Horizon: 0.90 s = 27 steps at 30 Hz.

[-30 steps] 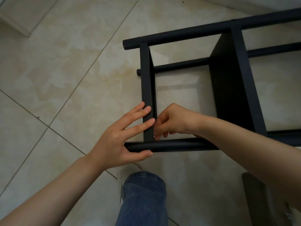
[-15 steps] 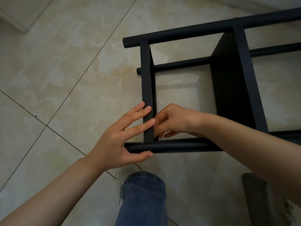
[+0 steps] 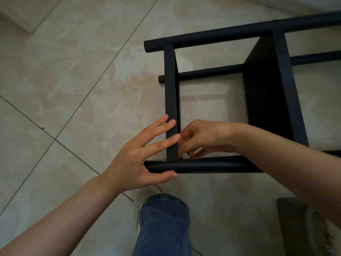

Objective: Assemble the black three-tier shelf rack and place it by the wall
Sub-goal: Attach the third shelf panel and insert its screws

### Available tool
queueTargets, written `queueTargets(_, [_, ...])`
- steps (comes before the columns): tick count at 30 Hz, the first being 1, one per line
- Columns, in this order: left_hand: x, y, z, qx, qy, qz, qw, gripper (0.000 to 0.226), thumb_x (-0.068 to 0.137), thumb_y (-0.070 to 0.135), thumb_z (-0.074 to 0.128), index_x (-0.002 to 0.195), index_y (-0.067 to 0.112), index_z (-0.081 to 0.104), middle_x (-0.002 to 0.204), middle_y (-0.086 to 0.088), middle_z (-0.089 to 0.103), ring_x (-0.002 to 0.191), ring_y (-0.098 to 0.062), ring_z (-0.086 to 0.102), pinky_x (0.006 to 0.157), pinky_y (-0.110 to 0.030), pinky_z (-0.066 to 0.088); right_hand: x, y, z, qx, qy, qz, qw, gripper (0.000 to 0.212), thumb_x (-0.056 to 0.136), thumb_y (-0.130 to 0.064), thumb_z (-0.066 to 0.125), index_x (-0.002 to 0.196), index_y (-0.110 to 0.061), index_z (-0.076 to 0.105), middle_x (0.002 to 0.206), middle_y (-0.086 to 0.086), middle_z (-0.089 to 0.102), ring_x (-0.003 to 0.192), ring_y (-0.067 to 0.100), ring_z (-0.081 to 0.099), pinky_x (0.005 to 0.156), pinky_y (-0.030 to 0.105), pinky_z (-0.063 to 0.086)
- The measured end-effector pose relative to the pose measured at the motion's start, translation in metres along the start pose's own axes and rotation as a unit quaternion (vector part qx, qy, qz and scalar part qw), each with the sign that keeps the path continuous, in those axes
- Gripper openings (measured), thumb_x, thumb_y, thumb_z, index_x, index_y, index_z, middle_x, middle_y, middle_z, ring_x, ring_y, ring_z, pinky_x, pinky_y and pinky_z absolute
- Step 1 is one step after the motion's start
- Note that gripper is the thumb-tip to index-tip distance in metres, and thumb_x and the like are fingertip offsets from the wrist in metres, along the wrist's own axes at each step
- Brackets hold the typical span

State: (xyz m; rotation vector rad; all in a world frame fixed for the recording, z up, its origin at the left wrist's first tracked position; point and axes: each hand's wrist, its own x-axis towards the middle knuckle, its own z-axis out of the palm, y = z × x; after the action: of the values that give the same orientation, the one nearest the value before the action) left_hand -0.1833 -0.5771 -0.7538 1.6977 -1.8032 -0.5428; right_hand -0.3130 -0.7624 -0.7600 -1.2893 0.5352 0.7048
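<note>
The black rack (image 3: 212, 36) is lying sideways on the tiled floor (image 3: 73, 80). The left grip (image 3: 136, 159), fingers straight and apart, is pressing its end panel (image 3: 170, 89). The right grip (image 3: 203, 137) is curling inside the corner, its hold impossible to tell.

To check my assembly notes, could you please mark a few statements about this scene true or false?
1. The rack stands upright. False: it lies on its side on the tiled floor.
2. The left hand's straight fingers lie across the end panel. True.
3. The right hand hangs clear of the rack. False: it curls at the end panel's joint with the near pole.
4. A leg in blue jeans shows below the near pole. True.
</note>
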Motion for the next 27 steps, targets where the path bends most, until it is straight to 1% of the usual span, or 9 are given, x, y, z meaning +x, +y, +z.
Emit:
queueTargets(2, [0.0002,0.0003,-0.0001,-0.001,-0.001,-0.002,1.0,0.068,0.085,0.039,0.077,0.138,0.003,0.054,0.153,-0.018,0.043,0.152,-0.032,0.03,0.122,-0.041,0.031,-0.0009,0.0006,-0.0004,0.001,-0.019,0.009,1.0,0.011,0.089,-0.021,0.07,0.086,-0.026,0.08,0.09,-0.005,0.074,0.072,0.002,0.059,0.085,0.028,0.052])
queueTargets(4, [0.0003,0.0005,-0.0003,-0.002,-0.001,-0.003,1.0,0.068,0.086,0.04,0.077,0.138,0.003,0.054,0.153,-0.018,0.043,0.152,-0.031,0.03,0.122,-0.041,0.03,-0.0012,0.0025,-0.0003,0.0,-0.03,0.016,0.999,0.011,0.091,-0.025,0.069,0.091,-0.027,0.08,0.094,-0.007,0.074,0.082,0.005,0.059,0.089,0.03,0.05])
queueTargets(9, [-0.0001,0.0002,0.0001,-0.005,0.001,-0.002,1.0,0.067,0.085,0.039,0.077,0.137,0.003,0.055,0.153,-0.019,0.043,0.151,-0.032,0.03,0.122,-0.042,0.031,-0.0001,0.004,0.0,0.034,-0.05,0.016,0.998,0.012,0.095,-0.021,0.065,0.102,-0.017,0.074,0.097,-0.003,0.074,0.089,0.008,0.066,0.088,0.035,0.053])
queueTargets(13, [0.0001,0.0001,0.0004,-0.006,0.004,-0.002,1.0,0.066,0.085,0.038,0.077,0.137,0.004,0.055,0.153,-0.018,0.043,0.151,-0.032,0.03,0.122,-0.04,0.031,-0.0004,0.0031,-0.0011,0.023,-0.047,0.017,0.998,0.016,0.095,-0.017,0.064,0.105,-0.009,0.073,0.094,0.0,0.072,0.091,0.013,0.062,0.094,0.039,0.051])
queueTargets(17, [0.0,-0.0005,0.001,-0.009,0.004,-0.002,1.0,0.067,0.085,0.038,0.078,0.138,0.003,0.054,0.153,-0.018,0.043,0.151,-0.032,0.03,0.121,-0.041,0.031,0.0004,0.0011,0.001,0.02,-0.051,0.025,0.998,0.014,0.094,-0.018,0.064,0.088,-0.016,0.076,0.086,-0.001,0.071,0.083,0.01,0.063,0.089,0.038,0.052])
queueTargets(20, [-0.0005,-0.001,0.0014,-0.012,0.006,-0.002,1.0,0.067,0.086,0.038,0.077,0.138,0.003,0.054,0.153,-0.018,0.043,0.151,-0.033,0.03,0.121,-0.044,0.032,0.003,0.0,0.0031,0.007,-0.045,0.033,0.998,0.014,0.092,-0.026,0.068,0.093,-0.015,0.077,0.087,-0.002,0.071,0.078,0.006,0.063,0.086,0.033,0.052])
queueTargets(24, [-0.0005,-0.0014,0.0013,-0.012,0.006,-0.001,1.0,0.068,0.085,0.038,0.078,0.138,0.003,0.053,0.153,-0.019,0.043,0.151,-0.033,0.03,0.121,-0.043,0.032,0.0048,0.0004,0.0042,0.005,-0.03,0.044,0.999,0.018,0.091,-0.028,0.069,0.094,-0.012,0.076,0.082,-0.001,0.066,0.086,0.014,0.059,0.091,0.035,0.051])
queueTargets(26, [-0.0004,-0.0013,0.0011,-0.009,0.005,0.0,1.0,0.068,0.085,0.038,0.078,0.138,0.003,0.054,0.153,-0.019,0.043,0.151,-0.033,0.03,0.121,-0.043,0.032,0.0037,0.0004,0.0045,0.011,-0.035,0.04,0.999,0.015,0.092,-0.023,0.067,0.082,-0.016,0.075,0.076,-0.002,0.064,0.083,0.014,0.056,0.086,0.033,0.048])
queueTargets(27, [-0.0002,-0.0013,0.0011,-0.006,0.004,0.001,1.0,0.067,0.085,0.038,0.078,0.138,0.004,0.054,0.153,-0.018,0.044,0.151,-0.033,0.031,0.121,-0.043,0.032,0.0033,0.0007,0.0041,0.013,-0.037,0.036,0.999,0.02,0.092,-0.021,0.065,0.075,-0.019,0.073,0.073,-0.003,0.063,0.079,0.013,0.054,0.082,0.031,0.046])
